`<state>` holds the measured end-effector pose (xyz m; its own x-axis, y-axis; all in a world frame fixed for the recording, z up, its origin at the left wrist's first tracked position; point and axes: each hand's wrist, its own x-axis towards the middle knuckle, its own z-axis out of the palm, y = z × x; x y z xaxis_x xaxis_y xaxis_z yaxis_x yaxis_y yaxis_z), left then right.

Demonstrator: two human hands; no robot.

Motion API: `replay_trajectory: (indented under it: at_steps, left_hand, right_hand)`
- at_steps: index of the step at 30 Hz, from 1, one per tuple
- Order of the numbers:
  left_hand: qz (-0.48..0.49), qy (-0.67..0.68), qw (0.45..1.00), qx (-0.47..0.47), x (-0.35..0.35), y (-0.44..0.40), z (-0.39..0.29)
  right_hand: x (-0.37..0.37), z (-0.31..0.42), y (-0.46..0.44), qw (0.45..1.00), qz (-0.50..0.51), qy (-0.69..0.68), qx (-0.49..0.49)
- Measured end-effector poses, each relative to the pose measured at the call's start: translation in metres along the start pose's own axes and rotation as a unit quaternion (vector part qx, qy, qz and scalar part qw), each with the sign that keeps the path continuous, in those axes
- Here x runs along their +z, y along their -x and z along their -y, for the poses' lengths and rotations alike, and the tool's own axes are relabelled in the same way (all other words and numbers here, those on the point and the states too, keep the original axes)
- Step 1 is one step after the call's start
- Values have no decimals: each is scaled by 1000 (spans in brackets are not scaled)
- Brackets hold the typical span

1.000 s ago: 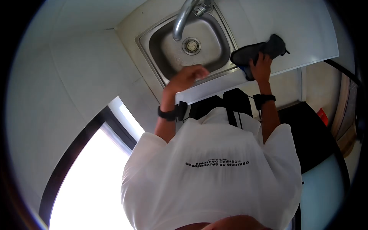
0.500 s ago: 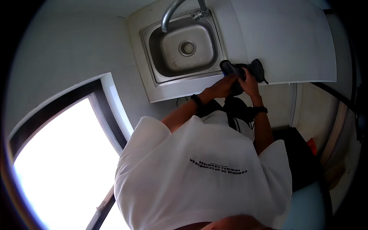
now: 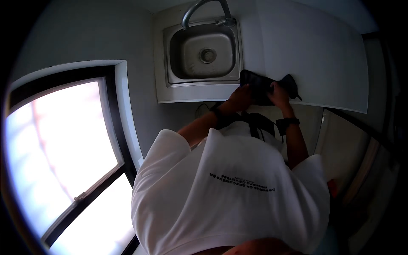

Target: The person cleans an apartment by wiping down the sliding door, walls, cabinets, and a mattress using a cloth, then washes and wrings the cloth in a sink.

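Observation:
At the counter's front edge, to the right of the sink, I have a black, soft-looking item between my hands. What kind of thing it is I cannot make out; its right end flares out, with a thin strap or tip. My left hand grips its lower left side, the fingers partly lost in shadow. My right hand is closed on it nearer the flared end, thumb pointing up. Both wrists carry dark bands.
A curved metal faucet arches over the back of the steel sink. The white counter stretches to the right. On the left is a bright window with a dark frame. Something red shows low on the right.
The black item looks more spread out and flatter along the counter edge. My hands have shifted slightly on it. The view has tilted and grown darker.

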<state>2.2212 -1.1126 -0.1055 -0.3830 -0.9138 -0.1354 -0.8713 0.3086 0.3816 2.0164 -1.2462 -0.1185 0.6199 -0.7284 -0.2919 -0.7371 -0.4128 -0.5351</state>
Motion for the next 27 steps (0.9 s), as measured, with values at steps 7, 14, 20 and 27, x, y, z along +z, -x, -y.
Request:
replay_trajectory:
  at_steps: [7, 14, 20, 27]
  left_hand:
    - [96, -58, 979, -171, 0, 69, 22]
    - [215, -21, 921, -325, 20, 49, 34]
    - [360, -100, 893, -251, 38, -26, 7]
    - [290, -84, 947, -115, 24, -45, 4]
  right_hand:
    - [53, 68, -17, 982, 59, -39, -177]
    - [45, 70, -6, 963, 129, -212, -106]
    - [28, 15, 14, 989, 4, -142, 46]
    - [39, -1, 18, 986, -18, -118, 118]
